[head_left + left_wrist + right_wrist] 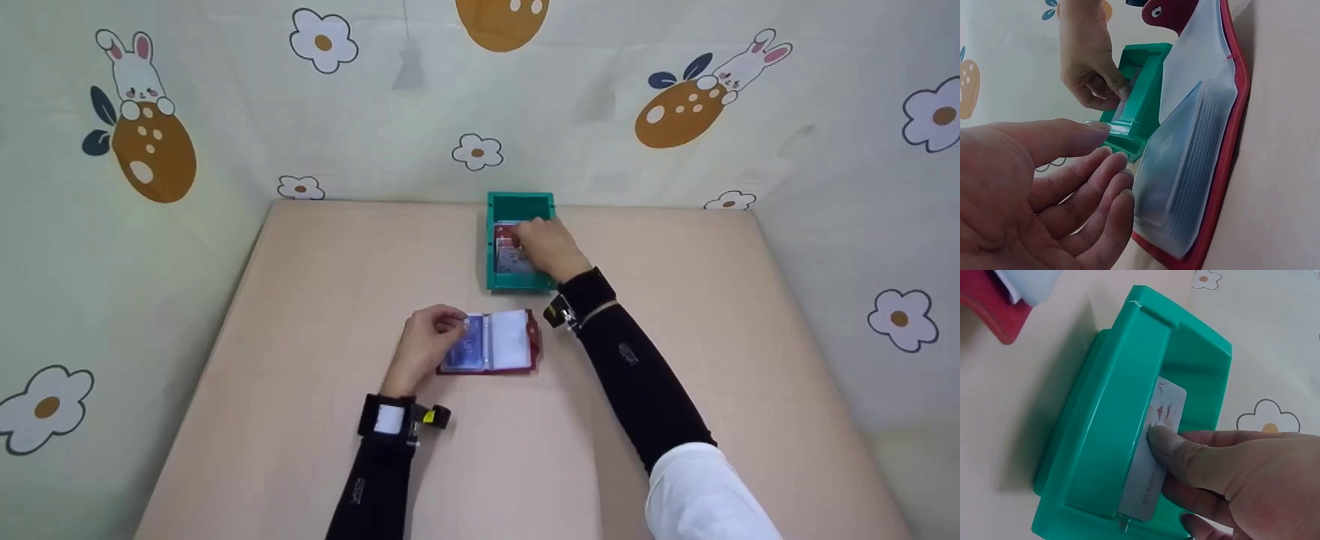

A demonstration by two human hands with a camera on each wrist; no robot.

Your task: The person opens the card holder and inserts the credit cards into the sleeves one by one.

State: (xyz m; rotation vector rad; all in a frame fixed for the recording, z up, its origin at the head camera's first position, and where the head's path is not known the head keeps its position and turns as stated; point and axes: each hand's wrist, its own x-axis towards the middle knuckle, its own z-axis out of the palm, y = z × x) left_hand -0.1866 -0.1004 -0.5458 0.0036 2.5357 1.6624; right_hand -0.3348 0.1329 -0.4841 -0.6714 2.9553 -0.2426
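A small card holder (510, 341) with a red cover lies open on the table, its clear sleeves spread; a blue card (466, 345) shows in the left-hand sleeves. My left hand (429, 341) is at the holder's left side, fingers loosely bent and thumb apart from them in the left wrist view. Whether its fingertips touch the sleeves I cannot tell. Inside the green box (520, 281), my right hand (551, 244) pinches a pale card (1148, 478) with printed digits, thumb on its face and fingers behind. Red and greyish cards (504, 231) show in the box too.
The box stands at the back of the table (360, 255), close to the patterned wall covering (390, 120). The card holder lies in front of it, nearer to me. Camera straps (587, 294) circle both wrists.
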